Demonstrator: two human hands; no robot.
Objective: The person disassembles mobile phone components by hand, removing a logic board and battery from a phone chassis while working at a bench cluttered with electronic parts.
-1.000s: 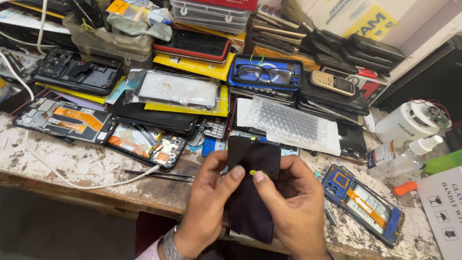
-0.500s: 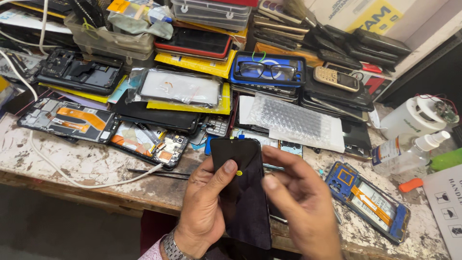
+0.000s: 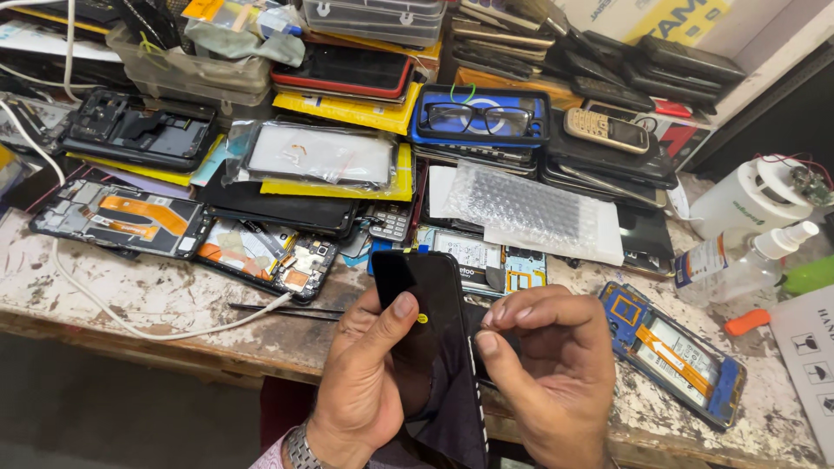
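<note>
- Left hand (image 3: 369, 382) clamped round black phone screen (image 3: 434, 347), thumb flat on glass nr small yellow dot; screen held upright over front edge of workbench (image 3: 130, 304).
- Right hand (image 3: 547, 365) pinched shut, fingertips (image 3: 488, 340) at screen's right edge.
- Step, prob: picking at edge film/tab w/ screen steadied.
- Next calls for firm left grip, fine nail-pinch, slow pull along edge.
- Opened phones, tweezers (image 3: 287, 310), spray bottle (image 3: 738, 265) lying nearby.
</note>
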